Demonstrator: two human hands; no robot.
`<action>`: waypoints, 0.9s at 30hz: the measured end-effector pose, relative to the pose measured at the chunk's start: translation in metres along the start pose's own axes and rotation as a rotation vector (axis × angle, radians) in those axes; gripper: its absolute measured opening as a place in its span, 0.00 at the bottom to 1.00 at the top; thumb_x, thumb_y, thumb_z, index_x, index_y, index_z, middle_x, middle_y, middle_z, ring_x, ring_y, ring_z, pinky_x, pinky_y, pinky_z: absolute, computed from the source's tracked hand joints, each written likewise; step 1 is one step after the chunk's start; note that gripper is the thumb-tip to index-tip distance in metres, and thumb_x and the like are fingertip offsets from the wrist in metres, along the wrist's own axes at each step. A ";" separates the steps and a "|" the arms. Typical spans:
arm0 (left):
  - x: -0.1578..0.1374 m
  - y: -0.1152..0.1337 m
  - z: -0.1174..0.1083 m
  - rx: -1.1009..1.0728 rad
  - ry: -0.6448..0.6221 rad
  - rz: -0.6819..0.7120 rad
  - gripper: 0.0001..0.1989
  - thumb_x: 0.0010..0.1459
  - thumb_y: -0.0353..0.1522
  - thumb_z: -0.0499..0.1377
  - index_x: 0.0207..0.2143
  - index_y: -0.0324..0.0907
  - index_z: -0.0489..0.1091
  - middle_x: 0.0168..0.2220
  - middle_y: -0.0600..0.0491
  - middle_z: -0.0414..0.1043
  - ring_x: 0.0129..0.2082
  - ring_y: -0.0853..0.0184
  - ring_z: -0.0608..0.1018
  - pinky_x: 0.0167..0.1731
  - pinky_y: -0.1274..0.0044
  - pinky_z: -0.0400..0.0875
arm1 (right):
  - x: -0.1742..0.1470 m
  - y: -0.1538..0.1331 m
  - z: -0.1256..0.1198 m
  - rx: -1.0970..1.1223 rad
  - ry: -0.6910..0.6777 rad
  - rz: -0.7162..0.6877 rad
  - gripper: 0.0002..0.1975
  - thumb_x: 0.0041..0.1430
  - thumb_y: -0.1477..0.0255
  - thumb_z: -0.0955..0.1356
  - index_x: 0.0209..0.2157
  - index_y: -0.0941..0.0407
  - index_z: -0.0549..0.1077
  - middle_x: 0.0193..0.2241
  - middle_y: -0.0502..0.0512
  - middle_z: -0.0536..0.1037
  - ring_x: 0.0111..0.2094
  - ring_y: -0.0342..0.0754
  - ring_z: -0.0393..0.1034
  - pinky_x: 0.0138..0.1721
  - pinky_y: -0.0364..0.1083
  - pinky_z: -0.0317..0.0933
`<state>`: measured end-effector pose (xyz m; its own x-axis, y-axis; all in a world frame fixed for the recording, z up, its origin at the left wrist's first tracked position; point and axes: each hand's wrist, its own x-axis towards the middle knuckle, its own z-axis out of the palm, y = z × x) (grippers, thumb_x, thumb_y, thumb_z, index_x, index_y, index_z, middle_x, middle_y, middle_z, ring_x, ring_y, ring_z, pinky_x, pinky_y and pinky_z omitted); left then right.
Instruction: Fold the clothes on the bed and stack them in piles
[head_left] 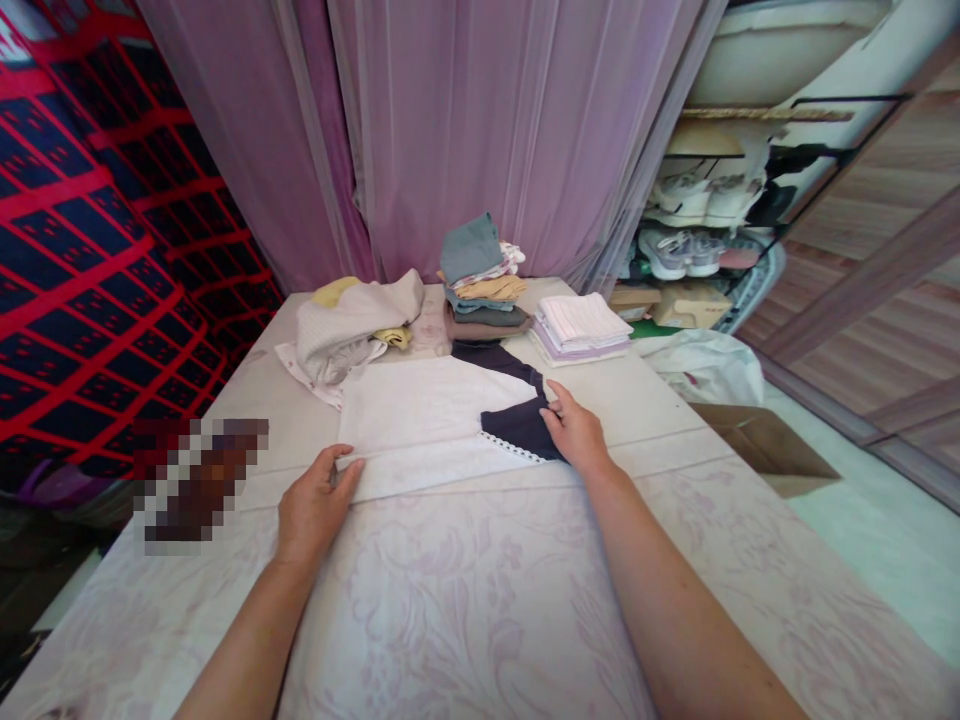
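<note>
A white shirt (420,410) with dark navy sleeves and a strip of dotted trim lies spread sideways on the covered table. My left hand (316,505) pinches its near left corner between thumb and fingers. At the other end, my right hand (576,430) grips the navy part by the shoulder, fingertips partly hidden by the cloth. One navy sleeve (517,425) is laid over the white body, while the other stretches toward the back.
Behind the shirt stand a tall stack of folded clothes (486,290), a pile of white and lilac folded cloths (581,325) and a loose heap of light clothes (360,320). A purple curtain (465,130) hangs behind. Right of the table are shoe shelves and a cardboard piece (757,440).
</note>
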<state>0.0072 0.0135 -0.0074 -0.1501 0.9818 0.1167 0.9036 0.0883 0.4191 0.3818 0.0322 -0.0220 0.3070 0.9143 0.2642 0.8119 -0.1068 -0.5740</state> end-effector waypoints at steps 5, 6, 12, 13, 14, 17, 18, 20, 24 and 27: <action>0.000 0.003 -0.004 0.036 -0.031 0.008 0.22 0.58 0.46 0.50 0.50 0.48 0.67 0.21 0.58 0.66 0.23 0.67 0.71 0.24 0.80 0.58 | 0.007 0.011 -0.016 0.361 -0.191 0.221 0.25 0.59 0.67 0.61 0.59 0.53 0.60 0.36 0.53 0.80 0.27 0.44 0.73 0.28 0.43 0.66; 0.000 0.003 -0.004 0.036 -0.034 0.012 0.22 0.58 0.46 0.50 0.51 0.48 0.67 0.21 0.58 0.65 0.23 0.67 0.71 0.24 0.81 0.58 | 0.008 0.013 -0.022 0.420 -0.252 0.281 0.25 0.60 0.67 0.61 0.59 0.53 0.59 0.37 0.54 0.80 0.26 0.43 0.73 0.26 0.42 0.65; -0.001 0.002 -0.003 0.042 -0.034 0.011 0.23 0.58 0.47 0.49 0.52 0.50 0.67 0.21 0.58 0.65 0.24 0.66 0.72 0.24 0.80 0.58 | 0.005 0.004 -0.044 0.194 -0.477 0.273 0.30 0.53 0.67 0.68 0.58 0.55 0.61 0.29 0.52 0.79 0.26 0.46 0.73 0.26 0.41 0.62; -0.001 0.002 -0.003 0.043 -0.032 0.011 0.23 0.58 0.47 0.49 0.52 0.50 0.67 0.21 0.58 0.66 0.24 0.66 0.72 0.24 0.80 0.58 | 0.004 0.000 -0.044 0.098 -0.481 0.237 0.30 0.52 0.69 0.69 0.57 0.55 0.62 0.28 0.51 0.79 0.26 0.46 0.73 0.27 0.41 0.61; -0.001 0.002 -0.003 0.043 -0.031 0.013 0.23 0.58 0.47 0.49 0.52 0.50 0.67 0.22 0.58 0.66 0.24 0.67 0.71 0.24 0.80 0.58 | 0.003 -0.005 -0.043 0.000 -0.469 0.207 0.30 0.51 0.70 0.70 0.57 0.54 0.63 0.28 0.50 0.79 0.27 0.46 0.73 0.27 0.42 0.61; -0.001 0.001 -0.002 0.029 -0.025 0.014 0.23 0.58 0.48 0.48 0.52 0.50 0.67 0.21 0.58 0.65 0.23 0.67 0.70 0.24 0.80 0.58 | 0.003 -0.013 -0.039 -0.232 -0.377 0.198 0.28 0.52 0.68 0.68 0.56 0.54 0.64 0.31 0.53 0.80 0.31 0.49 0.73 0.30 0.43 0.60; -0.001 0.001 -0.002 0.025 -0.025 0.012 0.23 0.58 0.48 0.48 0.52 0.50 0.67 0.20 0.58 0.65 0.22 0.67 0.70 0.24 0.80 0.58 | 0.003 -0.014 -0.038 -0.272 -0.348 0.208 0.28 0.53 0.66 0.68 0.56 0.56 0.65 0.32 0.55 0.80 0.32 0.50 0.73 0.30 0.44 0.60; -0.001 0.000 -0.002 0.022 -0.025 0.007 0.23 0.58 0.48 0.49 0.51 0.50 0.67 0.20 0.59 0.64 0.22 0.67 0.70 0.24 0.80 0.58 | 0.003 -0.014 -0.034 -0.297 -0.321 0.213 0.28 0.52 0.63 0.68 0.54 0.56 0.66 0.33 0.56 0.80 0.33 0.51 0.73 0.31 0.45 0.59; -0.001 0.000 -0.003 0.019 -0.020 0.005 0.23 0.57 0.47 0.49 0.51 0.50 0.68 0.19 0.59 0.63 0.22 0.68 0.70 0.24 0.80 0.58 | 0.001 -0.013 -0.027 -0.264 -0.330 0.148 0.20 0.49 0.69 0.70 0.47 0.51 0.72 0.30 0.50 0.80 0.31 0.48 0.73 0.28 0.43 0.58; -0.001 0.001 -0.003 0.016 -0.027 -0.001 0.23 0.57 0.47 0.50 0.51 0.50 0.68 0.19 0.59 0.63 0.22 0.68 0.70 0.24 0.81 0.58 | 0.001 -0.012 -0.024 -0.264 -0.274 0.084 0.08 0.51 0.71 0.68 0.34 0.48 0.77 0.30 0.48 0.80 0.31 0.47 0.72 0.29 0.42 0.58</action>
<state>0.0074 0.0125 -0.0044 -0.1405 0.9858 0.0922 0.9097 0.0918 0.4050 0.3841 0.0248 0.0042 0.2629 0.9647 -0.0123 0.9004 -0.2499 -0.3560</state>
